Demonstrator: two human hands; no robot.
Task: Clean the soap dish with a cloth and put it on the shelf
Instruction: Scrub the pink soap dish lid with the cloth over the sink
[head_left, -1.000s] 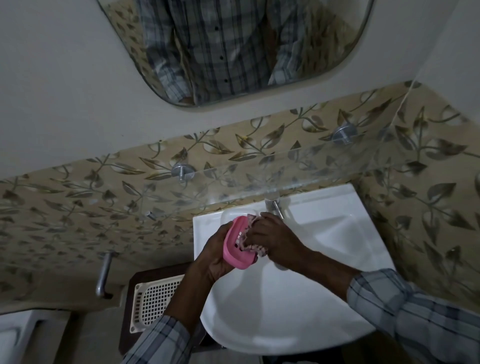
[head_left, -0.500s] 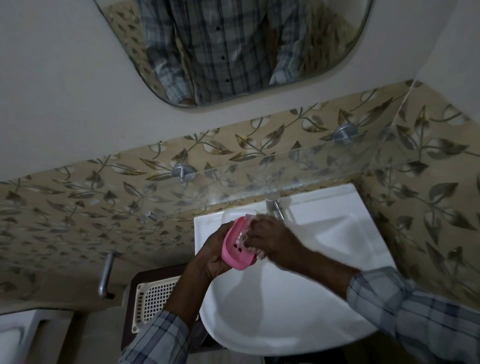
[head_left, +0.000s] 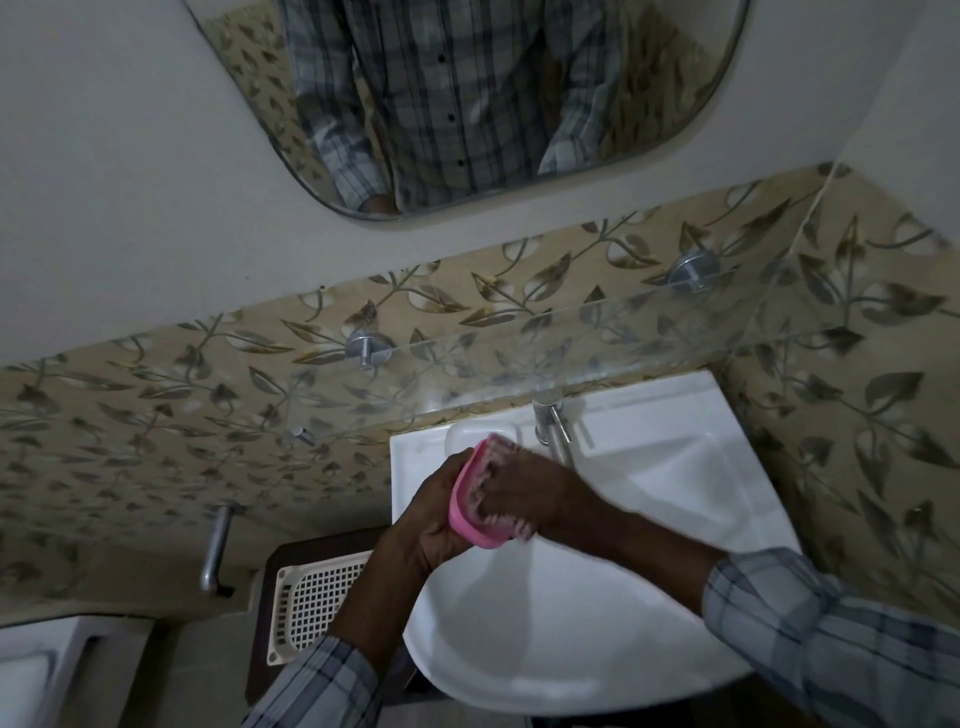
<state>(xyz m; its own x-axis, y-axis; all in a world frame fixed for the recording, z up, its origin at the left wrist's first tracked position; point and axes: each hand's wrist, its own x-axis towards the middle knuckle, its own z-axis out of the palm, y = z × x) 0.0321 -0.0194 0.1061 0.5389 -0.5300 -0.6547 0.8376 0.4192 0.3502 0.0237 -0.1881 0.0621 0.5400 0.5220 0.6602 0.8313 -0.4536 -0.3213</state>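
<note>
A pink soap dish (head_left: 464, 512) is held tilted on its edge above the white washbasin (head_left: 649, 493). My left hand (head_left: 436, 514) grips it from the left and underneath. My right hand (head_left: 540, 499) presses a pale patterned cloth (head_left: 498, 512) into the hollow of the dish; only bits of the cloth show between the fingers. A glass shelf (head_left: 519, 358) on two metal brackets runs along the leaf-patterned tiles above the basin.
A chrome tap (head_left: 551, 426) stands at the back of the basin, just behind my hands, with a clear dish-shaped piece (head_left: 485, 430) beside it. A white perforated basket (head_left: 311, 603) sits on a dark stand at the left. A mirror (head_left: 467, 104) hangs above, a metal handle (head_left: 215, 545) at the left.
My right hand with the cloth has shifted slightly along the dish, rubbing inside it. The dish has tipped a little more upright and stays over the basin in my left hand.
</note>
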